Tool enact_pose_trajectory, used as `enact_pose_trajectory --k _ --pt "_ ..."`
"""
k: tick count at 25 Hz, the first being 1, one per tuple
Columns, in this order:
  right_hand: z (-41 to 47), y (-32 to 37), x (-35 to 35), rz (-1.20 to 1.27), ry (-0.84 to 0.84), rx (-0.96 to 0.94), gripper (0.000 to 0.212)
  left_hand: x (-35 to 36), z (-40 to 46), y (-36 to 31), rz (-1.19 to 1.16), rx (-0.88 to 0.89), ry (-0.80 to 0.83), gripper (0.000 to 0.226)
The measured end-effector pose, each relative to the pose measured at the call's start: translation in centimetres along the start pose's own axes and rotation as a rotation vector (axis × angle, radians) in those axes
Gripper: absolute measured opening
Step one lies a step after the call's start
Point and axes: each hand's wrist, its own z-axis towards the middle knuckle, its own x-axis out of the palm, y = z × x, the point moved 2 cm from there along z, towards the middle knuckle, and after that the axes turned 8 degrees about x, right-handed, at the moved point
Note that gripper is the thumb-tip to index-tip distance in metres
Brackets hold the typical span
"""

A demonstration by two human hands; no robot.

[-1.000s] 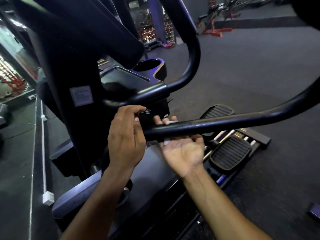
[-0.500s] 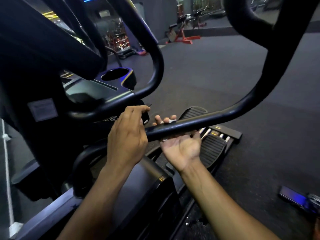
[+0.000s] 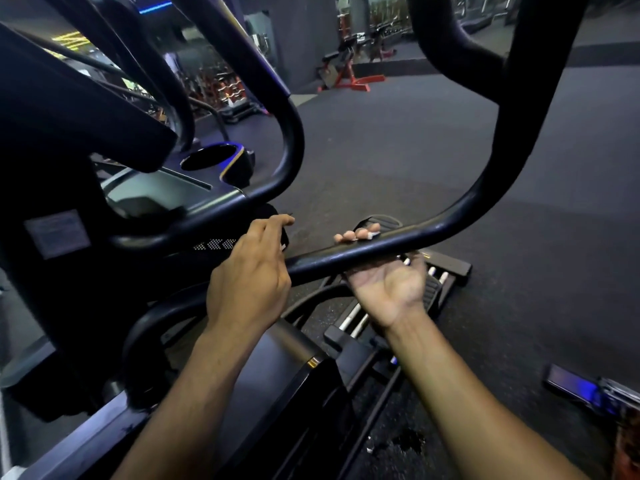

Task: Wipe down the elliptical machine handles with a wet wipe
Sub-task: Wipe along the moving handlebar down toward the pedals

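You are wiping the lower handle [image 3: 398, 247].
Your right hand [image 3: 388, 282] is curling under it, pinching the wet wipe [image 3: 372, 234]; your left hand [image 3: 249, 271] is gripping its near end; upper bends look unwiped.

We see a dark gym floor [image 3: 398, 161], a red-framed bench [image 3: 346, 76] far back by the wall, racked dumbbells [image 3: 221, 90] (blurred), and a dark blue-lit object [image 3: 581, 388] lying at lower right.

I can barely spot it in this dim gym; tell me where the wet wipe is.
In the head view, the wet wipe shows as a white scrap under the right hand's fingers, wrapped over the far side of the handle bar, centre frame.
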Motion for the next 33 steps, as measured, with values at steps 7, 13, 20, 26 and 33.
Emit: enact_pose_trajectory --k 7,13,20,26,33 --pt "-0.3 0.5 0.3 -0.125 0.002 0.052 0.069 2.1 4.0 -3.9 0.051 0.250 0.089 0.038" --pt "-0.8 8.4 0.1 -0.093 0.022 -0.093 0.065 6.0 8.7 -10.1 -0.053 0.340 0.284 0.045" --pt "-1.5 14.9 2.3 -0.419 -0.062 -0.218 0.067 7.2 8.9 -10.2 -0.172 0.294 0.398 0.048" --pt "-3.1 18.5 7.6 -0.883 -0.179 -0.354 0.072 6.7 8.7 -10.5 -0.196 0.276 0.401 0.048" --pt "-3.3 16.3 7.7 -0.981 -0.326 -0.838 0.038 6.8 8.7 -10.6 -0.183 0.296 0.431 0.048"
